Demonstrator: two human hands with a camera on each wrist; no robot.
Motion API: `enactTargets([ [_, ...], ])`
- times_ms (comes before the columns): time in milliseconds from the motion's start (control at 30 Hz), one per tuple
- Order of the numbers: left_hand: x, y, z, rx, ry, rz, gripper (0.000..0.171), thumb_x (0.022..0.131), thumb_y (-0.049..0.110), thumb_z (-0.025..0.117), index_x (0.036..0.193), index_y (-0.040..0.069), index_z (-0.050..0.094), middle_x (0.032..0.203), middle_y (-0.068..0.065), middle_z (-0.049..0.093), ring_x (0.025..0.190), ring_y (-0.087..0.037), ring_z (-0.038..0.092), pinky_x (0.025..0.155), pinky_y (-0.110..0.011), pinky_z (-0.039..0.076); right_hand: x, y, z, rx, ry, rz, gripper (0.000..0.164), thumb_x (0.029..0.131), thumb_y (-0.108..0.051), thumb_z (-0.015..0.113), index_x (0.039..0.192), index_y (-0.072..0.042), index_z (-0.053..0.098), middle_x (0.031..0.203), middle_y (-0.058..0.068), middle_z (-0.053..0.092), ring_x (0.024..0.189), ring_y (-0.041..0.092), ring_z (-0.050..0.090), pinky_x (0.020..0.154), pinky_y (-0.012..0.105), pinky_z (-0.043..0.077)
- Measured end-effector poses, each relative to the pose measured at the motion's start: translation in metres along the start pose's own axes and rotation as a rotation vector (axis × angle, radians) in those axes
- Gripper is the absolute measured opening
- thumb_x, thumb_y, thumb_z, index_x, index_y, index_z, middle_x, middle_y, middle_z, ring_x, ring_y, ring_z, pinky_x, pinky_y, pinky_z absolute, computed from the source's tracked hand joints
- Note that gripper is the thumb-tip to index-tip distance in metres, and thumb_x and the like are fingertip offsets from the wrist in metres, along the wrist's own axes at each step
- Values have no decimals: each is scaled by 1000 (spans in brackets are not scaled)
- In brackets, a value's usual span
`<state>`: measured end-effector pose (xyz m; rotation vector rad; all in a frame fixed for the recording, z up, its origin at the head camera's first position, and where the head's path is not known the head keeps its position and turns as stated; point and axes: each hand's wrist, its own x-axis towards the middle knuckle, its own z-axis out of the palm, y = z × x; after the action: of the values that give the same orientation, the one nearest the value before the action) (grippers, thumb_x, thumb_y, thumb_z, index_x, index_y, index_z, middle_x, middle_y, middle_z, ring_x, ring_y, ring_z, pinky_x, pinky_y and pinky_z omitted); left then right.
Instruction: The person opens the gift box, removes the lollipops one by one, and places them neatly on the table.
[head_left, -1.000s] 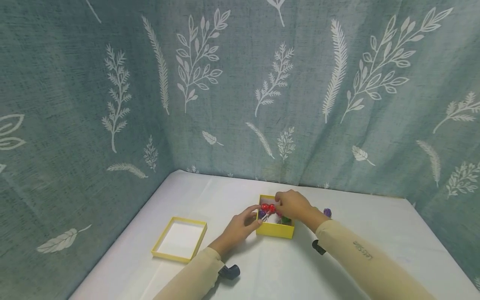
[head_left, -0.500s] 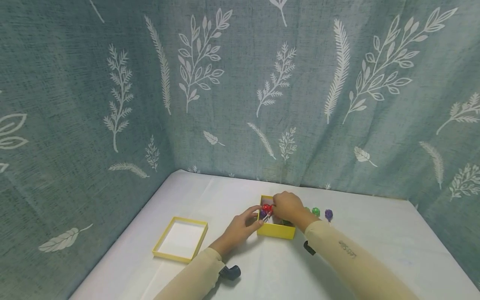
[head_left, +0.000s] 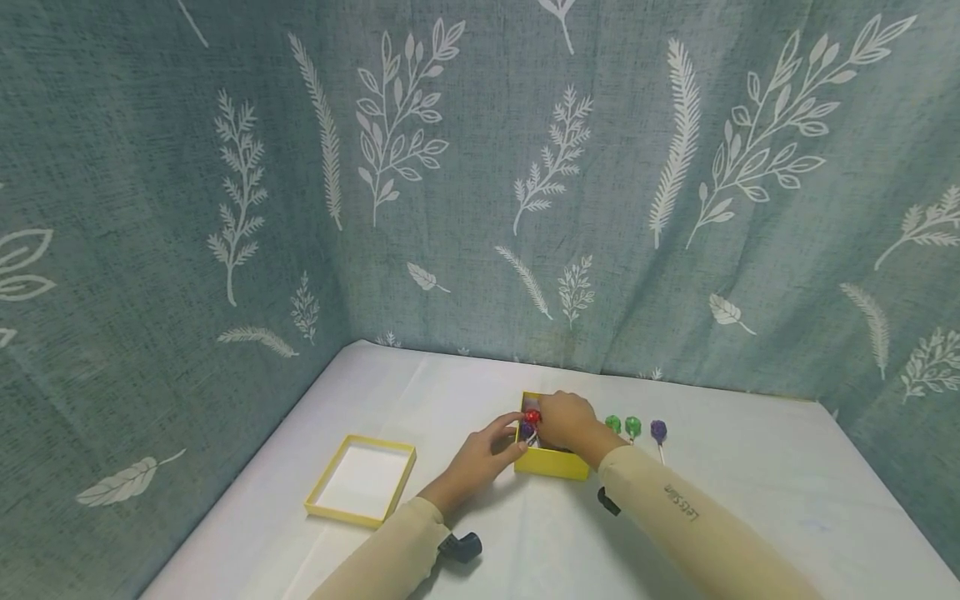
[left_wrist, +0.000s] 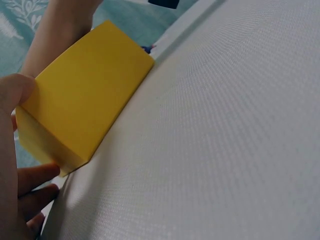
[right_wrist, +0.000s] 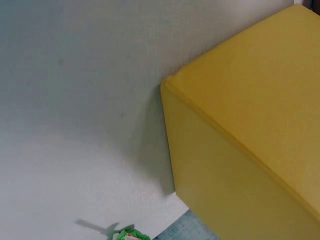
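An open yellow box (head_left: pixel 551 463) stands on the white table. My left hand (head_left: pixel 478 457) holds its near left corner, with the thumb (left_wrist: pixel 17 91) against the front and the fingers (left_wrist: pixel 37 177) at the left side in the left wrist view. Inside the box, a red lollipop (head_left: pixel 532 415) and a purple lollipop (head_left: pixel 527 430) show beside my right hand (head_left: pixel 567 419). That hand reaches down into the box over the rim; its fingertips are hidden, so I cannot tell what they hold. The right wrist view has only the box's outer walls (right_wrist: pixel 235 165) up close.
Left of the box lies its shallow yellow-rimmed lid (head_left: pixel 360 479), white inside up. To the right, two green lollipops (head_left: pixel 633 426) and another purple lollipop (head_left: pixel 658 430) lie in a row. A leaf-patterned curtain (head_left: pixel 480 208) hangs behind the table.
My right hand has moved left and lower into the box, covering one of the red lollipops. Its forearm has shifted left, uncovering the green lollipops. The left hand keeps its place on the box.
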<state>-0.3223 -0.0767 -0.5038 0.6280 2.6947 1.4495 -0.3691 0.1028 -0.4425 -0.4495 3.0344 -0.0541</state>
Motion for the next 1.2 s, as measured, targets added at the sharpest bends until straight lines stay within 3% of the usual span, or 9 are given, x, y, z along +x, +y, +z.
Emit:
enactTargets([
  [300, 0, 1, -1, -14, -7, -1, 50, 97, 45, 55, 145, 38, 42, 134, -9, 59, 130, -31, 47, 104, -60, 34, 1, -2, 5, -19, 18, -34, 19, 84, -25, 71, 96, -10, 71, 75, -1, 64, 63, 16, 54, 71, 41, 55],
  [800, 1, 1, -1, -13, 8, 28, 52, 96, 44, 57, 145, 31, 44, 132, -11, 60, 129, -32, 48, 103, -61, 34, -8, 1, -7, 19, -7, -50, 22, 77, -23, 74, 95, -12, 70, 74, -2, 63, 62, 18, 53, 65, 38, 52],
  [1067, 1, -2, 2, 7, 6, -4, 52, 96, 47, 56, 145, 35, 43, 134, -9, 58, 130, -32, 46, 103, -62, 33, -13, 10, -15, 78, 40, -45, 16, 89, -27, 70, 96, -13, 65, 72, -5, 59, 62, 15, 54, 63, 35, 52],
  [1200, 1, -3, 3, -10, 9, -13, 52, 96, 45, 57, 144, 35, 44, 134, -11, 58, 129, -32, 48, 102, -62, 34, -14, 17, -22, 98, 90, -74, 15, 90, -26, 68, 96, -14, 64, 72, -6, 59, 62, 13, 53, 60, 33, 50],
])
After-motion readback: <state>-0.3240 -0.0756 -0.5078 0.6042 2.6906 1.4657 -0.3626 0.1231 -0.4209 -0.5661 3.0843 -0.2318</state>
